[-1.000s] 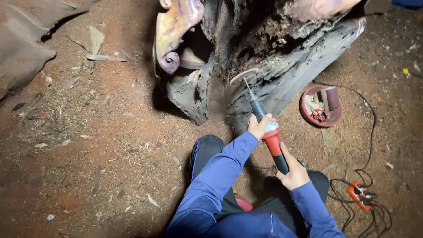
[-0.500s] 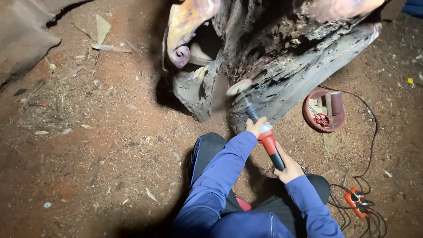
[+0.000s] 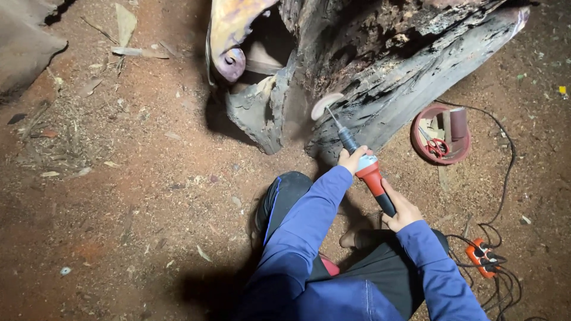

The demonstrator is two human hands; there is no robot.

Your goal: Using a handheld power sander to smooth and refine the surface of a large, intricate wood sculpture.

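Grinder: both hands are gripping it, left hand wrapping the front, right hand the rear.
Disc: touching weathered log (red tray nearby).

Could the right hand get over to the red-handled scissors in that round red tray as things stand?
Probably yes. The right hand grips the back of the red power tool, so it would have to let go first. Bare dirt lies between it and the red tray holding the scissors; nothing blocks the way.

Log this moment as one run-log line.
left hand: grips grinder front | right hand: holds grinder rear | disc: at weathered log
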